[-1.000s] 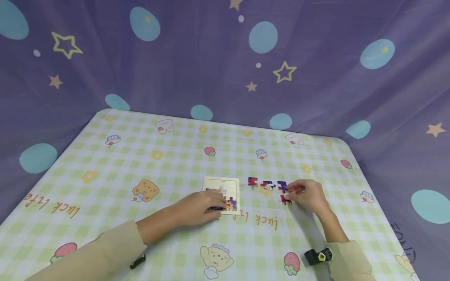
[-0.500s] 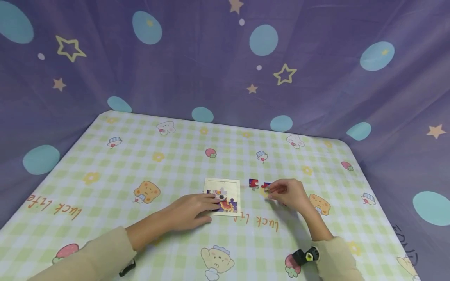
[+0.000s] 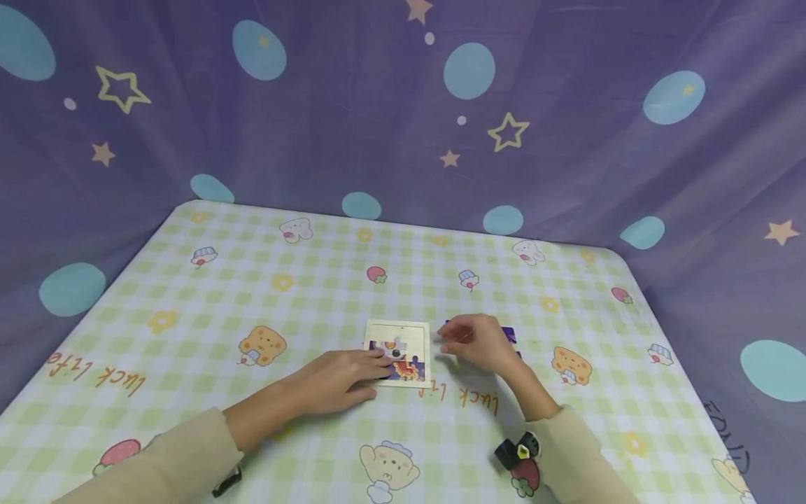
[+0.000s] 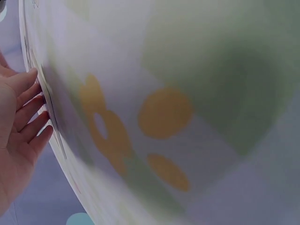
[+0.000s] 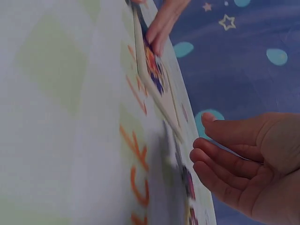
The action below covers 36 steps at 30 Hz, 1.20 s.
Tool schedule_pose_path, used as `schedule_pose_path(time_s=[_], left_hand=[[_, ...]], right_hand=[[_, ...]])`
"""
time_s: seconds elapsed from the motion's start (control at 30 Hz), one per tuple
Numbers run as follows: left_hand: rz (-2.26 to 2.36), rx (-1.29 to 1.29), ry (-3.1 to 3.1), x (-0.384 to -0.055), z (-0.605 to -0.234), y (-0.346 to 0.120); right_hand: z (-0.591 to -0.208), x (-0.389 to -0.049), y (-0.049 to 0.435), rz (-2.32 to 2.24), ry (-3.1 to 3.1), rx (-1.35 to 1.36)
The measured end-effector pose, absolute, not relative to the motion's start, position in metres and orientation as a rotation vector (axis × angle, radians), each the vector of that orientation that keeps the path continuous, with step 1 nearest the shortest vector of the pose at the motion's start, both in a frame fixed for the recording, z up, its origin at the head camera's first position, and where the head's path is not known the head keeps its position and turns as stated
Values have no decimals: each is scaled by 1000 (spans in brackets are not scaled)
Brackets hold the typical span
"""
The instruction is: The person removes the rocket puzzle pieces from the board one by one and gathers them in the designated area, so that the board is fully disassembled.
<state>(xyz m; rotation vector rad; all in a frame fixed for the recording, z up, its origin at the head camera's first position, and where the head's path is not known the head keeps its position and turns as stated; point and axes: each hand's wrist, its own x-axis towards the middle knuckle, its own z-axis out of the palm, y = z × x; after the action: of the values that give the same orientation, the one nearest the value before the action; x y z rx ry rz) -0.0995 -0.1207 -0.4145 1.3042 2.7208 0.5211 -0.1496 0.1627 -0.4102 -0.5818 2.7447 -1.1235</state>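
1. The square, cream-coloured puzzle tray with a raised rim (image 3: 397, 332) lay flat on the table (image 3: 327, 280), which had a green-and-white checked cover printed with cartoon figures.
2. Interlocking purple and orange jigsaw pieces (image 3: 408, 371) occupied the near part of the tray; a mostly white piece with a rounded tab (image 3: 398, 343) sat just beyond them, and the far part showed bare cream board.
3. The left hand (image 3: 340, 381) rested its extended fingers on the tray's left portion, partly covering the pieces there.
4. The right hand (image 3: 481, 343) was poised just beside the tray's right edge; the right wrist view showed its thumb and gently bent fingers apart, with a visible gap between.
5. Loose, dark purple jigsaw pieces (image 3: 508, 334) lay to the right of the tray, partly hidden behind the right hand.
6. Beige sleeves (image 3: 576, 448) covered both forearms, and a purple curtain with stars and blue ovals (image 3: 352, 126) hung behind the table.
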Motion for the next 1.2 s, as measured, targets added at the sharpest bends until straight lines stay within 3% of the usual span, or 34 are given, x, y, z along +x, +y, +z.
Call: schedule_pose_path(time_s=[0.63, 1.2], left_hand=[[593, 1297, 2636, -103, -418, -125], [590, 1296, 2622, -104, -416, -126]], right_hand=[[-408, -149, 108, -1020, 2600, -711], [-414, -152, 99, -1264, 2516, -418]])
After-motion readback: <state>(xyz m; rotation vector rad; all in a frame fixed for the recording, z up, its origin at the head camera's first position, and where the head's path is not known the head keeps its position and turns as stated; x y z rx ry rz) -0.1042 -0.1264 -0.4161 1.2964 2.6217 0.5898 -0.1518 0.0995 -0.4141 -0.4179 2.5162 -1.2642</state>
